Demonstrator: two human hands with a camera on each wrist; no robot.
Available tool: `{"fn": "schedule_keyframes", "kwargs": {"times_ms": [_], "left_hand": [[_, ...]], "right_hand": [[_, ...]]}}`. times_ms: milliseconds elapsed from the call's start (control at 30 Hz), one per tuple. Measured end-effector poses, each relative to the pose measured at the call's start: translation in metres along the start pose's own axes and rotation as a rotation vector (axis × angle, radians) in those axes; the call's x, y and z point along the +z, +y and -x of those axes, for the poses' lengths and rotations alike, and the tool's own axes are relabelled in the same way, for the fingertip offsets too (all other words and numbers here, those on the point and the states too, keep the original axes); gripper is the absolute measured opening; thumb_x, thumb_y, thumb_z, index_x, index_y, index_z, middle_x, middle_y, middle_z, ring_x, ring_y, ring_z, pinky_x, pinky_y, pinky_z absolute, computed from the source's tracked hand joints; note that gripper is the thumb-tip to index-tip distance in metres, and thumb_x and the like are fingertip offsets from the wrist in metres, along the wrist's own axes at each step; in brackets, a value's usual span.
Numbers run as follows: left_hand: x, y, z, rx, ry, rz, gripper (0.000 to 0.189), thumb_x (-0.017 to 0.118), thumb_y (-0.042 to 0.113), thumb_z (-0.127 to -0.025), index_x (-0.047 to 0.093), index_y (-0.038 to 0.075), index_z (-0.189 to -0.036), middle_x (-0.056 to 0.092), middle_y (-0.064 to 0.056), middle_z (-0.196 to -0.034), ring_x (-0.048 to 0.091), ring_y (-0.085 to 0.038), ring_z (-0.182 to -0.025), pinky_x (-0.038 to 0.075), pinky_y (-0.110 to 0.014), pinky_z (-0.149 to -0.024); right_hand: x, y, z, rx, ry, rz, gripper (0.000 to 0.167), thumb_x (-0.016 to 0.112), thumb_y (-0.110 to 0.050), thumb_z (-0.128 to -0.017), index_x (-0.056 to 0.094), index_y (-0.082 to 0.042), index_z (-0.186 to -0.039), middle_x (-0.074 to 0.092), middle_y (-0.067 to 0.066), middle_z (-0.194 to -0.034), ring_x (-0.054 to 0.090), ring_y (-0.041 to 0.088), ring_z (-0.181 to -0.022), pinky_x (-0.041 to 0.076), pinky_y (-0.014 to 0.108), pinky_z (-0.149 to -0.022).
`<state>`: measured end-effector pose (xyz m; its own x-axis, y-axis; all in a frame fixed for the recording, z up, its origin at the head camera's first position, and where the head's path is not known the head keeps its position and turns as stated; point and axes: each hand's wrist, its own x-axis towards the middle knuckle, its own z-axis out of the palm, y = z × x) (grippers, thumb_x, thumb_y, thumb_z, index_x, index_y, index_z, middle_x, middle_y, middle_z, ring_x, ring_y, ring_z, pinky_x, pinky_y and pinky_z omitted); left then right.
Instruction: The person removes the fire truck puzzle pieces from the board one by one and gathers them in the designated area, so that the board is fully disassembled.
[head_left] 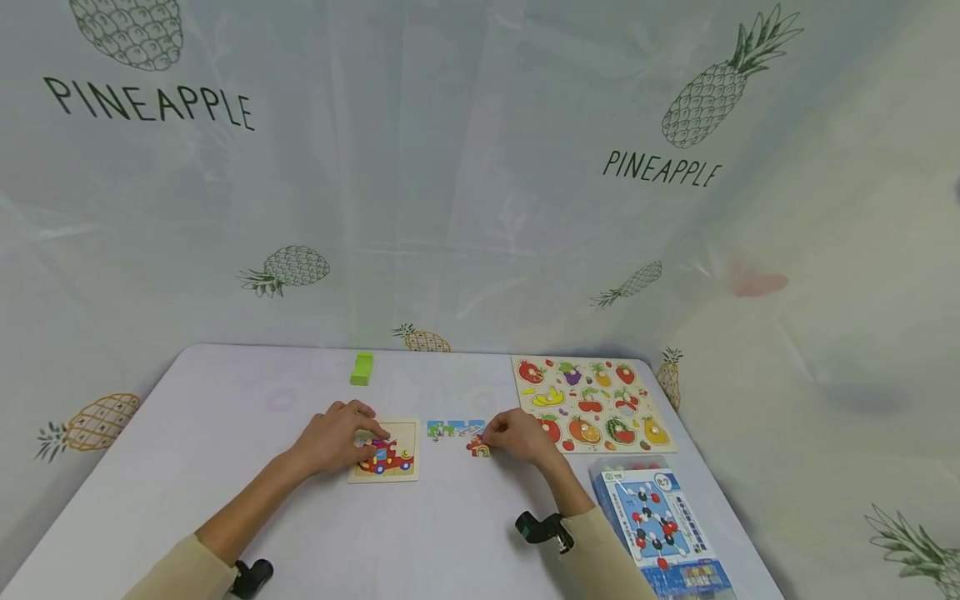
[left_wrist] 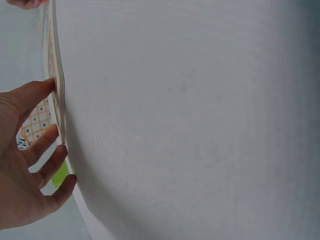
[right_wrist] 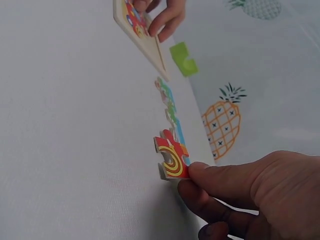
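Observation:
My right hand (head_left: 516, 435) pinches a red puzzle piece (right_wrist: 172, 157) with a yellow spiral by its edge, between thumb and fingers. The piece is tilted up over the white table. Beyond it lies a row of blue-green puzzle pieces (head_left: 448, 428). To the left, a square wooden puzzle board (head_left: 411, 433) carries a red car picture (head_left: 390, 460). My left hand (head_left: 339, 437) rests at the board's left side, fingertips touching its face. In the left wrist view, the left hand's fingers (left_wrist: 52, 165) are spread along the board's edge; what lies under the fingertips is hidden.
A green block (head_left: 362, 369) stands near the table's back edge. At the right lies a fruit puzzle board (head_left: 570, 423), with a boxed molecule model set (head_left: 652, 525) in front of it. A pineapple-print curtain (head_left: 465, 208) hangs behind the table.

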<state>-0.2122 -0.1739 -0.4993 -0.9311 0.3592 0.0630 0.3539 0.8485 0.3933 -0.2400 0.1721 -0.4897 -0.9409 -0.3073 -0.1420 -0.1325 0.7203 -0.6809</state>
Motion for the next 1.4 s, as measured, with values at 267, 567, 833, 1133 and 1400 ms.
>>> {"fn": "schedule_keyframes", "kwargs": {"times_ms": [267,567,833,1133,1400], "left_hand": [[0.0000,-0.0005,0.0001,-0.001,-0.001,0.007,0.021,0.082,0.031,-0.082,0.080,0.036,-0.103,0.063,-0.004,-0.125,0.054,-0.035,-0.116,0.046,-0.060,-0.087],[0.0002,-0.0010,0.0006,-0.010,0.001,-0.003,0.021,0.082,0.031,-0.083,0.079,0.035,-0.103,0.062,-0.003,-0.125,0.053,-0.035,-0.117,0.045,-0.060,-0.088],[0.0015,-0.0023,0.0005,-0.007,0.006,-0.007,0.021,0.082,0.031,-0.083,0.079,0.036,-0.103,0.062,-0.003,-0.126,0.053,-0.035,-0.117,0.045,-0.061,-0.088],[0.0010,-0.0019,0.0005,-0.006,0.007,-0.005,0.021,0.081,0.030,-0.083,0.079,0.036,-0.103,0.062,-0.003,-0.126,0.053,-0.034,-0.117,0.045,-0.060,-0.087],[0.0009,-0.0021,0.0002,-0.003,0.007,-0.003,0.020,0.081,0.030,-0.083,0.079,0.036,-0.102,0.062,-0.003,-0.125,0.053,-0.034,-0.116,0.045,-0.059,-0.087]], "right_hand": [[0.0031,-0.0030,0.0001,0.000,0.023,0.013,0.009,0.073,-0.017,-0.093,0.072,-0.011,-0.087,0.064,-0.003,-0.079,0.054,0.015,-0.073,0.045,0.029,-0.064],[0.0061,-0.0018,-0.0028,-0.001,0.034,0.026,0.007,0.073,-0.015,-0.093,0.073,-0.010,-0.087,0.064,-0.003,-0.079,0.054,0.015,-0.074,0.044,0.028,-0.063],[0.0073,-0.0037,-0.0024,-0.010,0.046,0.045,0.006,0.073,-0.013,-0.092,0.073,-0.010,-0.087,0.063,-0.003,-0.079,0.054,0.016,-0.074,0.045,0.029,-0.063],[0.0082,-0.0060,-0.0043,-0.003,0.045,0.077,0.008,0.072,-0.013,-0.093,0.073,-0.010,-0.085,0.064,-0.002,-0.078,0.054,0.015,-0.072,0.044,0.028,-0.062],[0.0068,-0.0101,-0.0033,-0.006,0.039,0.088,0.008,0.073,-0.011,-0.092,0.073,-0.008,-0.084,0.066,-0.001,-0.077,0.054,0.016,-0.072,0.044,0.029,-0.063]]}}
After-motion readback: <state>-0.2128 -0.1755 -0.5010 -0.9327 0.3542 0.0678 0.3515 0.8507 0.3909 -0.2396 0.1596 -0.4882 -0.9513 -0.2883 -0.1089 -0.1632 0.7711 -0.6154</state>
